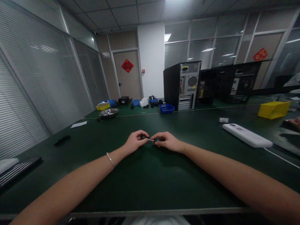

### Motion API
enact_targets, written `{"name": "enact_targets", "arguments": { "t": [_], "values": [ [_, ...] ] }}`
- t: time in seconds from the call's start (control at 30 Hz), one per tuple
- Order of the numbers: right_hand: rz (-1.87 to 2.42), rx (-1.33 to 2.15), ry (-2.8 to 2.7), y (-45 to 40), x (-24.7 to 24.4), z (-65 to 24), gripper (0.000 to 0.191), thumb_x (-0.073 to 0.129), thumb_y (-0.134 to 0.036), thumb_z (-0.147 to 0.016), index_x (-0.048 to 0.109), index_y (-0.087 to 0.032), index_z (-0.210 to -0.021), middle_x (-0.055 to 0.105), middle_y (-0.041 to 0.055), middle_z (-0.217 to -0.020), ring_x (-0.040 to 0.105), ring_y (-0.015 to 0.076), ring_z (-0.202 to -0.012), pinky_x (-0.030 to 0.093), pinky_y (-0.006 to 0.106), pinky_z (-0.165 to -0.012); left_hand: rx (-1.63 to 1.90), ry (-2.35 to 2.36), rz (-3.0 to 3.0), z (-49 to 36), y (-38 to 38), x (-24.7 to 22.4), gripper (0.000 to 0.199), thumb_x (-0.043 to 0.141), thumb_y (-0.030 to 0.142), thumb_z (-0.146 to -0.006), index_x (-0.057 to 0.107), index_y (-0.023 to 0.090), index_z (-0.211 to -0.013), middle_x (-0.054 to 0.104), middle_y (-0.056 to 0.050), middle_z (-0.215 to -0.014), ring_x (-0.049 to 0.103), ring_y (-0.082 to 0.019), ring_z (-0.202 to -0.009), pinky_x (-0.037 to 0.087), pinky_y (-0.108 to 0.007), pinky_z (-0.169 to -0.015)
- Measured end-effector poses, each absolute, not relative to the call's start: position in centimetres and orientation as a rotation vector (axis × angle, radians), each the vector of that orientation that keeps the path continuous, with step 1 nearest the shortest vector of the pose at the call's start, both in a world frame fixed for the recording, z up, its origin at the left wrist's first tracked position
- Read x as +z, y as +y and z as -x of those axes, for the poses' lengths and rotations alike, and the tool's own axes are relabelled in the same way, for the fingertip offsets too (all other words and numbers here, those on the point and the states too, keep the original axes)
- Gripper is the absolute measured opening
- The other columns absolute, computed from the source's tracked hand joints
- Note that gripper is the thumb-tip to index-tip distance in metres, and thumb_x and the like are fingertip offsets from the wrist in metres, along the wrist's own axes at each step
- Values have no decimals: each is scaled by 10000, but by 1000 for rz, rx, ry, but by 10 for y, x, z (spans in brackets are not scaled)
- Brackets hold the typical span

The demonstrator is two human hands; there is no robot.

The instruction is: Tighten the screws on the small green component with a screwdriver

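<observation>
Because the thin part (pixel 151 140) is small, left hand (pixel 136 141) and right hand (pixel 169 141) pinch its opposite ends, probably for steadiness.

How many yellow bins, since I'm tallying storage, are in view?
2: left yellow bin, behind the metal dish; right yellow bin, beyond the white device. Others may hide.

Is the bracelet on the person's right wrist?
No, the bracelet is on the wrist of the left hand, while the wrist of the right hand is bare.
</observation>
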State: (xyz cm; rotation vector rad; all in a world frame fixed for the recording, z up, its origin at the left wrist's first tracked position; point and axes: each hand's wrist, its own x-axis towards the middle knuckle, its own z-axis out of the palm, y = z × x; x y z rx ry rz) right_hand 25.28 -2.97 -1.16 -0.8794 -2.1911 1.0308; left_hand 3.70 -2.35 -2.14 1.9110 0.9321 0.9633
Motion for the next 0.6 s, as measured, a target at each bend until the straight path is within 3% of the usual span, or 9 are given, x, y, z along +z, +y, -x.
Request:
{"name": "enact_targets", "arguments": {
  "t": [0.6],
  "values": [
    [874,1041,-2207,-30,-10,-254,344,550,-223,-777,590,-164,-1113,602,28,-782,536,124,-661,418,244,-615,963,962,-1893,-37,-27,-18,300,596,349,-729,572,140,-942,547,17,-618,486,-96,-514,354,-200,-472]
  ]
}}
